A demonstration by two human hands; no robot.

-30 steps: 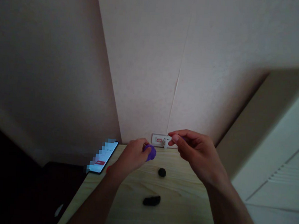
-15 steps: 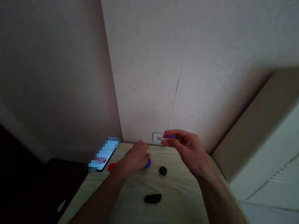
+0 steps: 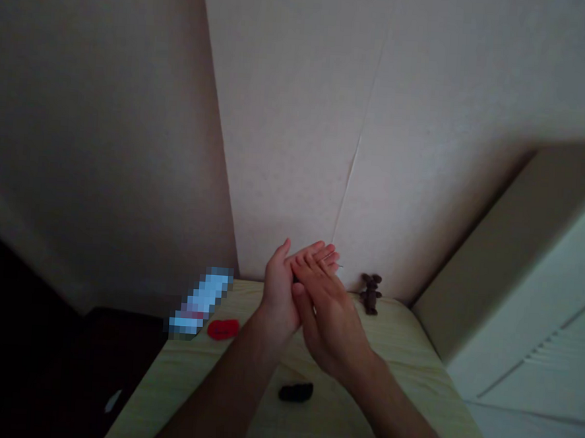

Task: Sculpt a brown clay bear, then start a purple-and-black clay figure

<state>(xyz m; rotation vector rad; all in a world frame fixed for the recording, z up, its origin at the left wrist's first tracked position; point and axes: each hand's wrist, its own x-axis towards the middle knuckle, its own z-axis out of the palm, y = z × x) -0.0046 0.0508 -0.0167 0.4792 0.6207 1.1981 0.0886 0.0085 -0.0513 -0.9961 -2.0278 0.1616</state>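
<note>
My left hand [image 3: 276, 296] and my right hand [image 3: 330, 317] are pressed flat against each other, palm to palm, above the far part of a light wooden table [image 3: 412, 365]. The fingers of both are stretched out and point toward the wall. Whatever lies between the palms is hidden. A red lump [image 3: 223, 328] lies on the table to the left of my hands. A black, long lump [image 3: 296, 392] lies nearer to me, below my right wrist. A small dark brown figure [image 3: 370, 292] stands by the wall, to the right of my fingertips.
A lit phone [image 3: 199, 302] lies at the table's far left corner. Walls close off the back and the left. A pale cabinet [image 3: 539, 307] stands along the right side. The floor to the left of the table is dark.
My left hand rose from the table, where it was with a purple lump, and met my right hand, which was pinching a small purple piece. Neither purple piece shows now. The view shifted; the brown figure appeared.
</note>
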